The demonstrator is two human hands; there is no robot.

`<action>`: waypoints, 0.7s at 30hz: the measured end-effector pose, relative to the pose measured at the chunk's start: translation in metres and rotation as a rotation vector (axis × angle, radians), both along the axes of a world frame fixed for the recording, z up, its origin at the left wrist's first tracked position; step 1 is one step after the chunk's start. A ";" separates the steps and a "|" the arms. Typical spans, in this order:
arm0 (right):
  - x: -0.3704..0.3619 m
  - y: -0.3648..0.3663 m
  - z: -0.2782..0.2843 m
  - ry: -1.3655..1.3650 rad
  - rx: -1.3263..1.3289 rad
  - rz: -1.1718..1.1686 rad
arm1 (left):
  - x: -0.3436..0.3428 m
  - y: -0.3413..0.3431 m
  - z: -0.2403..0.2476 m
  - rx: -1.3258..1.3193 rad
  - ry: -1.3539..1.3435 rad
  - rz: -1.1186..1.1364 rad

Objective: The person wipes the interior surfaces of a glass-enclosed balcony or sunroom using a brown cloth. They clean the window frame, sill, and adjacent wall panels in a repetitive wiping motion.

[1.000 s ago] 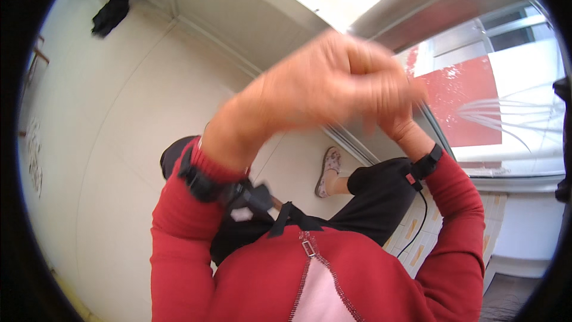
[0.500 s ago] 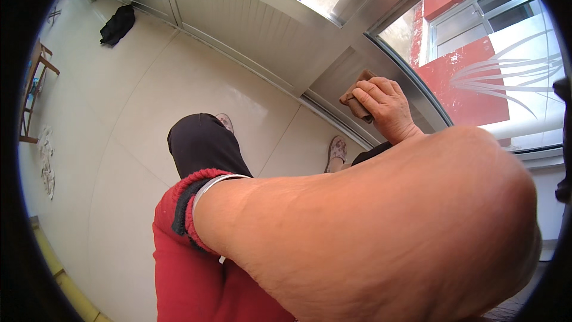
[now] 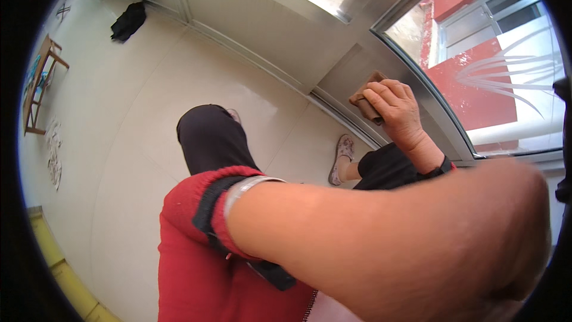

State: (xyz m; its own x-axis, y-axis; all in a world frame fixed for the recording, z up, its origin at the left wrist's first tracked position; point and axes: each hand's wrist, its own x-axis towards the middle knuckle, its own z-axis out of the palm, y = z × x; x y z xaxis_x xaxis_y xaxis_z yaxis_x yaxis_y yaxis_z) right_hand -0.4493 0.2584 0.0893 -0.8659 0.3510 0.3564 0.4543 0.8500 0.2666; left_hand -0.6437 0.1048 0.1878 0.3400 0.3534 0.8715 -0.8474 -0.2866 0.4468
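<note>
My right hand (image 3: 396, 110) is closed on a folded brown cloth (image 3: 370, 106), held in front of the lower metal panel of a glazed door. Its wrist has a dark cuff with a bit of red sleeve. Across the foreground, very close, lies my left hand (image 3: 387, 226), seen from its back and bent at the right end. A silver bracelet (image 3: 247, 191) circles its wrist beside a pushed-up red sleeve (image 3: 202, 203) with a dark band. The fingers of that hand are hidden, so whether it holds anything cannot be told.
The door's glass (image 3: 476, 65) bears a pale leaf pattern. Metal panels (image 3: 250, 30) run along the far side. On the tiled floor lie a black cloth bundle (image 3: 128, 22) and a whitish cloth (image 3: 53, 152). A wooden stool (image 3: 44, 83) stands left; yellow blocks (image 3: 50, 241) line the lower left.
The view has shifted slightly. My left hand sits a little lower and farther right, uncovering my right wrist and its dark cuff. The right hand still grips the cloth.
</note>
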 end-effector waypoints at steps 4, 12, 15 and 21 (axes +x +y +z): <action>0.001 0.002 -0.002 0.023 -0.008 -0.005 | 0.024 -0.001 0.020 -0.043 -0.022 0.112; -0.001 0.004 -0.005 0.042 -0.008 -0.015 | 0.040 0.005 0.036 -0.001 0.054 0.075; -0.002 0.006 -0.005 0.006 0.014 0.004 | 0.034 0.002 0.034 0.032 0.094 0.009; -0.011 0.010 -0.024 -0.039 -0.033 0.013 | 0.024 0.017 0.013 -0.021 0.321 0.091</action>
State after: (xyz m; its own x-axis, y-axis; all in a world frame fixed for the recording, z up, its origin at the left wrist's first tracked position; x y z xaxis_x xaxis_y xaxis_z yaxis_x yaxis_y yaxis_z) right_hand -0.4608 0.2684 0.0650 -0.8835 0.3503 0.3111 0.4328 0.8645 0.2557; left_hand -0.6202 0.1222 0.2011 0.5623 0.4119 0.7171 -0.6338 -0.3424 0.6936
